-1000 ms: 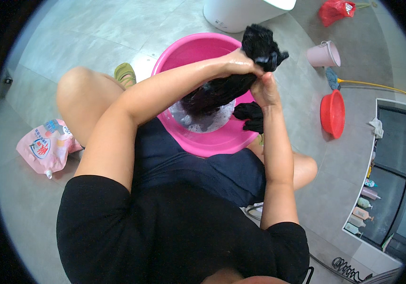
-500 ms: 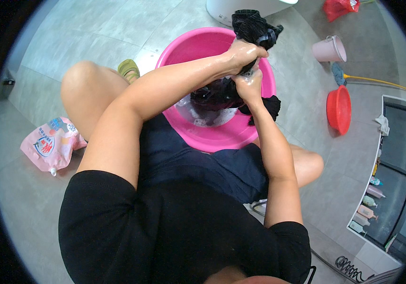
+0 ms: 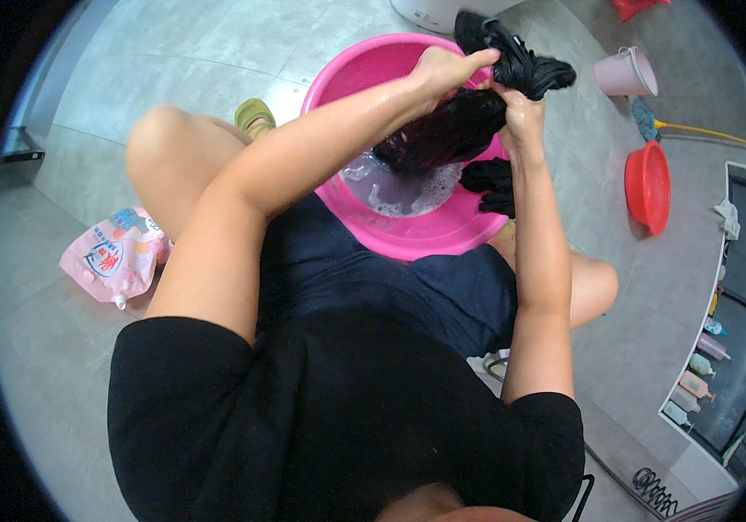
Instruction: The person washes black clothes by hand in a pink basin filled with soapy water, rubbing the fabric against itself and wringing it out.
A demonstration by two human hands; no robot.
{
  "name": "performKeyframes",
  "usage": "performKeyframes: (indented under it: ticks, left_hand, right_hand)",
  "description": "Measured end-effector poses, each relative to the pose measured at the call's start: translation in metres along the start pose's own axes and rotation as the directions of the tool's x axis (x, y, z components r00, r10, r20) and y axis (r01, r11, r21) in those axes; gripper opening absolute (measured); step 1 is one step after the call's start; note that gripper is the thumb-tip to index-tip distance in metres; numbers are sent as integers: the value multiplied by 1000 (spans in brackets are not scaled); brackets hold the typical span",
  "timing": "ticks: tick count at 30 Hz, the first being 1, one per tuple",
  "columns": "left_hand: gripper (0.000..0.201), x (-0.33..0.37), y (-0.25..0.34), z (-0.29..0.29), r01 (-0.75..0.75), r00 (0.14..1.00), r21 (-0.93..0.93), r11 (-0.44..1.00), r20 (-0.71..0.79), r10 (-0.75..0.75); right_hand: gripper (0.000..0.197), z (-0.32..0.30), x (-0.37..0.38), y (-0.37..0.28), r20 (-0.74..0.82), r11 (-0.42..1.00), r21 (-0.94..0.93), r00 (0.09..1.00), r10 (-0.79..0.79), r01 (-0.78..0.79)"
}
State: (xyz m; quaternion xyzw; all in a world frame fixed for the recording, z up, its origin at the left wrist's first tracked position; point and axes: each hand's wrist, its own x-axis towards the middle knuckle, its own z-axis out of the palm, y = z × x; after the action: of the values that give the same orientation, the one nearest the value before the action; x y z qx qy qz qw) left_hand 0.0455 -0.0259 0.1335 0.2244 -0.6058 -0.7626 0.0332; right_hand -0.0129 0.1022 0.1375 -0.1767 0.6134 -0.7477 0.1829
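Note:
A wet black garment (image 3: 442,130) is stretched between my hands over a large pink basin (image 3: 408,233). My left hand (image 3: 444,74) is closed on the cloth, thumb pointing right, near the basin's far side. My right hand (image 3: 522,117) grips it lower and farther right. Part of the garment bunches up beyond my hands, past the basin's far right rim, while the rest hangs down into the basin. Soapy, foamy water (image 3: 399,191) lies in the basin. Another black cloth (image 3: 490,184) drapes over its right rim. My fingertips are partly hidden by the cloth.
A pink detergent pouch (image 3: 116,261) lies left of my knee. To the right are a pale pink bucket (image 3: 623,74), a mop (image 3: 647,122) with a yellow handle, and a red basin (image 3: 647,189). Several bottles (image 3: 695,383) stand on a ledge at lower right.
My hands have moved right and apart, the right one more so. The garment is spread wider, its upper end shifting right. The whole view has shifted slightly too.

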Motion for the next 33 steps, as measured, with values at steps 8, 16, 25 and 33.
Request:
performKeyframes:
  ticks: [8,16,25,33]
  left_hand:
    - [84,-42,-28,30,618,754,-675,404,655,-59]
    - [9,95,-155,24,457,827,-882,111,377,-416]
    - [7,113,-230,9,166,746,-984,-56,163,-646]
    - [3,101,-249,-11,265,724,-922,282,-3,-690]
  right_hand:
    - [8,18,-11,8,-57,953,-88,954,-294,288]
    - [13,35,-61,-25,-72,984,71,984,-161,166]
    - [16,10,-91,-120,97,932,334,978,-183,141]
    - [38,-17,-96,-152,41,907,361,968,-246,215]
